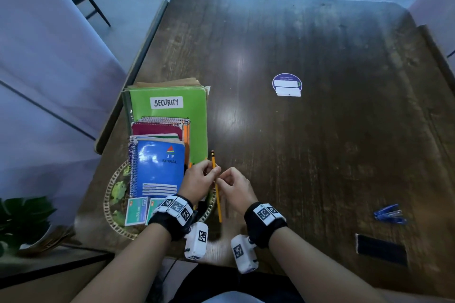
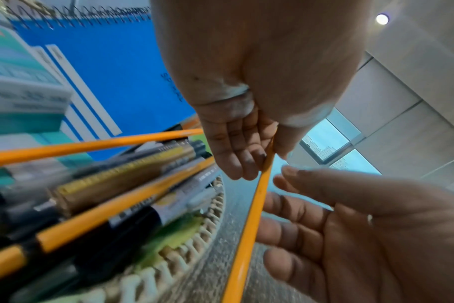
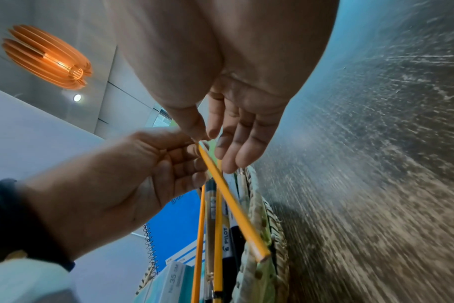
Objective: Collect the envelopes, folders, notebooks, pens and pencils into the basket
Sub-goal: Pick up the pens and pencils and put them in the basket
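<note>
Head view: the left hand [image 1: 198,181] pinches a long yellow wooden pencil [image 1: 216,187] just above mid-shaft, over the right rim of the round woven wicker basket [image 1: 108,194] at the table's near left. The right hand [image 1: 235,188] sits just beside it, fingers loosely curled; whether it touches the pencil cannot be told here. The basket holds a blue spiral notebook [image 1: 160,167] on a maroon spiral notebook [image 1: 156,128] and a green folder labelled SECURITY [image 1: 170,106], plus two teal boxes [image 1: 136,210].

Left wrist view: left fingers [image 2: 236,151] clamp the pencil against the thumb. The right hand's fingers are relaxed, not gripping. Loose pens and pencils [image 2: 117,194] lie inside the rim.

Right wrist view: the pencil's blunt end [image 3: 262,256] hangs over the rim. Judgement: swing that end inward, lay it parallel to the other pens, then let go low, or it may roll out.
</note>
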The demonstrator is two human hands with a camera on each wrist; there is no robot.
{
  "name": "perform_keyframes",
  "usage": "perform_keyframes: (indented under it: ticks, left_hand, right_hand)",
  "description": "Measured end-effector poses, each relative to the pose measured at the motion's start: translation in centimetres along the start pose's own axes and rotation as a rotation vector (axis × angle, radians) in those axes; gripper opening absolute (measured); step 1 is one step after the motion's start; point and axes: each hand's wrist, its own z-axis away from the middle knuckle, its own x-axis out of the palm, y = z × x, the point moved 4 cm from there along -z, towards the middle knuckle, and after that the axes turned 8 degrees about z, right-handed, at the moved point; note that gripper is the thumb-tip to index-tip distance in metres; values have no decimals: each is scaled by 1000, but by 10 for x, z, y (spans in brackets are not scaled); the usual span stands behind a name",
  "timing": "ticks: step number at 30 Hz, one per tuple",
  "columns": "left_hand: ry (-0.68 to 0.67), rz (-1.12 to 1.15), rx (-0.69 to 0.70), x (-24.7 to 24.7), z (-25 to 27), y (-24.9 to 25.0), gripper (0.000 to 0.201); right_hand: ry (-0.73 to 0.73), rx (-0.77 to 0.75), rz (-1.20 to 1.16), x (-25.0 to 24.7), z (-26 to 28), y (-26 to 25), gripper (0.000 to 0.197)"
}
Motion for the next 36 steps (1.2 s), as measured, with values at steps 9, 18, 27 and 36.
perform_keyframes:
  ticks: [9,18,27,36]
  left_hand:
    - [-1,-20,-8,-35,4,-19,24]
    - [-67,-167,-30,-39,-3,-28,9]
    - [-21,-247,-28,-34,-8,-38,23]
    - [-14,-279,-11,-33,-5,-39,17]
  right_hand:
    - [-61,93,71,24,4,3,8]
    - [-32,179,143,25,9,10,8]
    - [-33,216,142,30,13,13,9]
    - [-34,214,158,25,16,15,11]
